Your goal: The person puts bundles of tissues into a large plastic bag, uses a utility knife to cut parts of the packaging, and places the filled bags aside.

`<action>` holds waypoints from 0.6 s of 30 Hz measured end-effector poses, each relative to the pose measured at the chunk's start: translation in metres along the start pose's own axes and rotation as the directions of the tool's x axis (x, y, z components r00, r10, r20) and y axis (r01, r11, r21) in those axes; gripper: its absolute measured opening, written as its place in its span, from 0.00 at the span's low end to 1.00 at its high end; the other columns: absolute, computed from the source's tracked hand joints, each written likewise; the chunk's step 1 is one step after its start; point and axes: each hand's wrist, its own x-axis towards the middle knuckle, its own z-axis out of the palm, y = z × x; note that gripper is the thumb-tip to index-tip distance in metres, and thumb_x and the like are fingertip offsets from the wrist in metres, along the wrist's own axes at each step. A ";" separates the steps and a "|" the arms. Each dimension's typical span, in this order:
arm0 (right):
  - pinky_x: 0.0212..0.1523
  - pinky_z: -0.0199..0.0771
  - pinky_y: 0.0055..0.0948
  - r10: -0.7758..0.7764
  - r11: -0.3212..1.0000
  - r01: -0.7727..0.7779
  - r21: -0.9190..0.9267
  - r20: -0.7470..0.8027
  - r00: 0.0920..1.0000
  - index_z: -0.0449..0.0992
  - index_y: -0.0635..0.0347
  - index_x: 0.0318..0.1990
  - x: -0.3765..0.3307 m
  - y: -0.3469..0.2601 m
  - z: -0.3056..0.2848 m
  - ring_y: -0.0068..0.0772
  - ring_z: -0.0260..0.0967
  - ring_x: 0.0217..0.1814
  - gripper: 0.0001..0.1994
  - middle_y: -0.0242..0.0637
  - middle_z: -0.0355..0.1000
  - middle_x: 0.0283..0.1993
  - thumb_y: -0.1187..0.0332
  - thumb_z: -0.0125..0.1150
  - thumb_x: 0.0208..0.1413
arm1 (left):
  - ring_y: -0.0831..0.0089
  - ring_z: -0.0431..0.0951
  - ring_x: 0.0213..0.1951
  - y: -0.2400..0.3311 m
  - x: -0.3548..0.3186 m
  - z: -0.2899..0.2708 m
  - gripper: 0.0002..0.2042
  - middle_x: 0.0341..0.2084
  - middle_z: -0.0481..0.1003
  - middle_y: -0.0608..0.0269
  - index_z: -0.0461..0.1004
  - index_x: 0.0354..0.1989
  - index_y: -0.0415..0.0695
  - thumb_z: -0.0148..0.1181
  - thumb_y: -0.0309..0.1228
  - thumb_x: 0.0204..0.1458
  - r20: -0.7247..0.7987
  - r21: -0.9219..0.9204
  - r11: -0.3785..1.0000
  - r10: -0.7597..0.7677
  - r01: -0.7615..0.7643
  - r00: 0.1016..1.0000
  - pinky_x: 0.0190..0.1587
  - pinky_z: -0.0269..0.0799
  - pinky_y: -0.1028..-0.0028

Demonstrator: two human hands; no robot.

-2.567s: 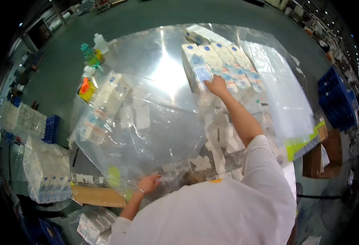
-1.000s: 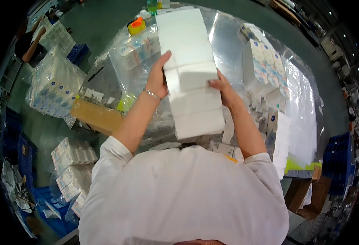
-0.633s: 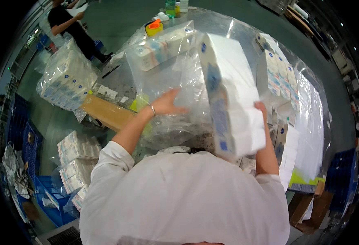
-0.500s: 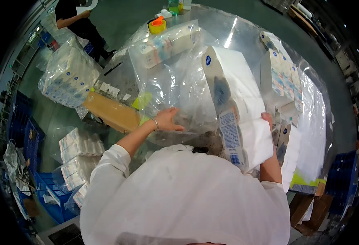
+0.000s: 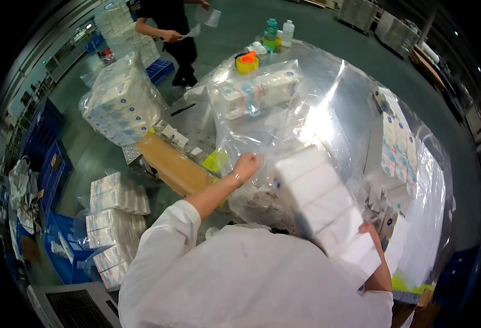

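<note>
Broadly, the widest thing in view is the large clear plastic bag [image 5: 328, 109], spread glossy and crumpled over the table [image 5: 196, 117] from the frame's centre out to the right edge. Next in size is the stack of white wrapped tissue packs [image 5: 322, 205], a tilted column of five or so soft rectangular blocks lying at centre right, pushed against the bag's film. The right hand [image 5: 373, 232] grips the stack's lower end, fingers curled round the bottom pack; the left hand [image 5: 247, 165] is spread open, pressing on the plastic just left of the stack's top. Inside the bag, toward the upper middle, lies a bundle of blue-and-white tissue packs [image 5: 257, 94], and a row of upright blue-and-white packs [image 5: 396, 145] stands at the right. In the upper left, a filled clear sack of packs [image 5: 120, 104] rests on the floor, with more wrapped bundles [image 5: 114, 224] at lower left. A brown cardboard sheet [image 5: 175, 169] lies at the table's near edge. Smallest, a yellow tape roll [image 5: 246, 63] and two small bottles [image 5: 279, 33] sit at the top, beside another person in dark clothes [image 5: 169, 27].
</note>
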 end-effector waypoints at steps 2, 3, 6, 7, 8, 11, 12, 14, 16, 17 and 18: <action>0.34 0.72 0.32 0.091 0.996 -0.091 0.002 0.004 0.996 0.70 0.65 0.40 0.012 -0.001 0.009 0.39 0.70 0.32 0.23 0.43 0.70 0.32 0.54 0.51 0.43 | 0.67 0.68 0.24 0.073 0.007 -0.013 0.18 0.18 0.70 0.54 0.72 0.31 0.37 0.50 0.43 0.48 0.144 -0.227 0.939 -0.228 0.256 0.963 0.30 0.64 0.71; 0.34 0.72 0.32 0.117 0.993 -0.117 0.011 0.020 0.993 0.70 0.65 0.40 0.023 0.000 0.016 0.39 0.70 0.32 0.23 0.43 0.70 0.32 0.54 0.51 0.43 | 0.67 0.69 0.24 0.083 0.008 -0.016 0.18 0.18 0.70 0.54 0.72 0.31 0.38 0.51 0.44 0.48 0.061 -0.128 0.985 -0.109 0.116 0.992 0.30 0.64 0.71; 0.34 0.72 0.32 0.134 0.989 -0.135 0.057 0.027 0.991 0.70 0.65 0.40 0.055 -0.001 0.032 0.39 0.70 0.32 0.23 0.43 0.70 0.32 0.54 0.51 0.43 | 0.66 0.72 0.25 0.120 -0.001 -0.028 0.18 0.19 0.71 0.55 0.71 0.35 0.41 0.51 0.45 0.48 0.048 0.231 0.965 0.117 -0.125 0.992 0.29 0.66 0.71; 0.34 0.72 0.32 0.130 0.989 -0.131 0.070 0.016 0.991 0.70 0.65 0.40 0.064 -0.003 0.040 0.39 0.70 0.32 0.23 0.43 0.70 0.31 0.54 0.51 0.43 | 0.64 0.74 0.27 0.137 -0.017 -0.032 0.18 0.22 0.73 0.55 0.69 0.38 0.44 0.52 0.46 0.48 0.148 0.360 0.926 0.061 -0.111 0.987 0.29 0.67 0.71; 0.34 0.72 0.32 0.126 0.989 -0.126 0.074 0.004 0.992 0.70 0.65 0.40 0.075 -0.009 0.048 0.39 0.70 0.32 0.23 0.42 0.70 0.31 0.54 0.51 0.43 | 0.63 0.74 0.27 0.132 -0.025 -0.027 0.18 0.22 0.73 0.55 0.67 0.40 0.45 0.52 0.44 0.48 0.260 0.250 0.952 0.111 -0.178 0.959 0.30 0.67 0.69; 0.34 0.72 0.32 0.138 0.986 -0.130 0.102 -0.080 0.987 0.70 0.65 0.40 0.127 -0.025 0.083 0.39 0.70 0.31 0.23 0.42 0.70 0.31 0.53 0.51 0.43 | 0.60 0.70 0.22 0.109 -0.047 -0.021 0.19 0.17 0.69 0.55 0.61 0.49 0.46 0.51 0.36 0.48 0.341 0.039 0.900 0.396 -0.433 0.853 0.27 0.65 0.68; 0.33 0.72 0.31 0.112 0.988 -0.098 0.117 -0.122 0.986 0.70 0.65 0.40 0.144 -0.030 0.096 0.39 0.70 0.31 0.23 0.42 0.70 0.31 0.53 0.51 0.43 | 0.61 0.71 0.23 0.117 -0.049 -0.024 0.20 0.18 0.69 0.54 0.60 0.50 0.46 0.51 0.36 0.49 0.436 -0.021 0.919 0.363 -0.394 0.823 0.28 0.65 0.67; 0.44 0.67 0.32 -0.157 0.987 0.159 -0.001 -0.174 0.972 0.65 0.64 0.46 0.181 -0.027 0.116 0.38 0.66 0.42 0.26 0.44 0.67 0.40 0.51 0.51 0.45 | 0.64 0.72 0.25 0.126 -0.041 -0.043 0.22 0.20 0.70 0.55 0.58 0.53 0.45 0.51 0.36 0.49 0.589 -0.188 0.940 0.340 -0.284 0.733 0.30 0.65 0.68; 0.42 0.66 0.27 -0.463 0.867 0.357 -0.348 -0.294 0.836 0.66 0.67 0.44 0.248 -0.030 0.132 0.34 0.64 0.41 0.27 0.41 0.66 0.38 0.50 0.51 0.46 | 0.68 0.72 0.30 0.118 -0.026 -0.071 0.24 0.24 0.71 0.57 0.57 0.54 0.44 0.51 0.38 0.50 0.769 -0.373 0.907 0.420 -0.195 0.482 0.33 0.66 0.69; 0.48 0.62 0.28 -0.552 0.799 0.407 -0.443 -0.273 0.788 0.59 0.68 0.52 0.277 -0.036 0.153 0.33 0.60 0.47 0.28 0.42 0.63 0.44 0.55 0.50 0.49 | 0.69 0.72 0.33 0.110 -0.013 -0.089 0.24 0.27 0.71 0.58 0.57 0.54 0.43 0.52 0.39 0.50 0.840 -0.444 0.881 0.472 -0.161 0.267 0.35 0.67 0.70; 0.49 0.61 0.30 -0.613 0.701 0.367 -0.612 -0.252 0.749 0.56 0.68 0.54 0.312 -0.034 0.147 0.35 0.60 0.48 0.30 0.44 0.63 0.45 0.55 0.51 0.49 | 0.70 0.72 0.35 0.096 0.005 -0.115 0.24 0.29 0.72 0.58 0.58 0.54 0.43 0.53 0.39 0.50 0.826 -0.474 0.846 0.524 -0.245 0.208 0.38 0.67 0.71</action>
